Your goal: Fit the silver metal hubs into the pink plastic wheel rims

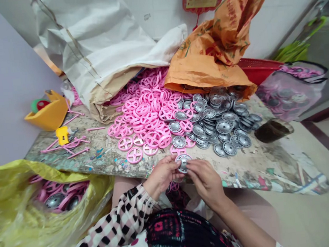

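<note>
A silver toy hubcap is held face up just off the table's front edge, and a thin pink edge shows around it. My left hand grips it from the left, thumb at its rim and fingers partly hidden beneath. From the right, my right hand closes on it with fingertips on its face. Just beyond the hands lie a pile of pink spoked toy wheel rings and, to its right, a pile of silver hubcaps. One pink ring lies right behind the held hubcap.
A white sack and an orange sack spill parts onto the worn table. Pink sticks and a yellow scoop are at left. A yellow bag with wheels stands front left, a dark jar at right.
</note>
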Demonstrator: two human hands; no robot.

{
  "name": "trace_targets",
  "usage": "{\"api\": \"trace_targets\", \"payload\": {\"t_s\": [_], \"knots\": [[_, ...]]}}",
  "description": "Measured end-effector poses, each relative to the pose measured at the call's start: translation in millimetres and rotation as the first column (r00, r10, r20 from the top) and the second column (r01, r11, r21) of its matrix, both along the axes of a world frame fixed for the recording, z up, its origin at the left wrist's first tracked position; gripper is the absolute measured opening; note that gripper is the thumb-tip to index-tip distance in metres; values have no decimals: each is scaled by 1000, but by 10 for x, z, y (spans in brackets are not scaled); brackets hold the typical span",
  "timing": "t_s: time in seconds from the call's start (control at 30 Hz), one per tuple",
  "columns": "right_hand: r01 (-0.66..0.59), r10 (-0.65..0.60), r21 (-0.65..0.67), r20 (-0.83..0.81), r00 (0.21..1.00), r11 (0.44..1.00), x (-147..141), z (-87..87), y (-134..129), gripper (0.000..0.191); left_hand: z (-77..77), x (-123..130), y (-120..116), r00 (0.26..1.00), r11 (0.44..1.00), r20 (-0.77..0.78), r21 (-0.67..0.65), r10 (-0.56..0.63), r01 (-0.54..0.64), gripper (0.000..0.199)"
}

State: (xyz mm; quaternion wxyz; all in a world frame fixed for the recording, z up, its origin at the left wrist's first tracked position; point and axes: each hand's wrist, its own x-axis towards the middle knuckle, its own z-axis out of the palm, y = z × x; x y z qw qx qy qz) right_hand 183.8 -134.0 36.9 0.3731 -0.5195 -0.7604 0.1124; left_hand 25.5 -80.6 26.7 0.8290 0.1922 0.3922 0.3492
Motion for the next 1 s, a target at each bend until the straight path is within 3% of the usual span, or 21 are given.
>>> {"api": "trace_targets", "payload": {"t_s": [0.1,0.2,0.27,0.4,0.53,0.73,0.9,0.97,1.0], "knots": [[146,-183,-187,-200,963,971,8,92,76,29,49,29,-18,999,992,45,122,-23,17,42],[-11,-173,-437,-378,909,899,38,97,158,35,68,52,-47,998,968,28,246,-48,40,45],[-57,-186,-486,-438,880,872,53,61,176,33,52,59,-72,997,928,-49,366,-55,69,42],[1,-226,-482,-409,884,876,68,-16,139,33,10,45,-115,930,776,-367,585,-4,234,44],[-50,-160,-503,-365,917,863,83,-20,103,36,32,26,-137,795,708,-606,580,44,403,43],[-22,-181,-465,-387,904,885,44,-81,76,30,52,40,-176,756,687,-649,589,87,427,34],[-78,-116,-574,-293,949,815,109,-169,-15,29,4,-87,-126,671,556,-741,548,-23,625,32],[-119,-23,-618,-217,976,777,164,-135,-77,26,-28,-161,-67,656,548,-752,523,-64,653,24],[-120,21,-627,-163,986,770,190,-107,-102,25,-47,-189,-33,650,564,-760,524,-30,638,22]]}}
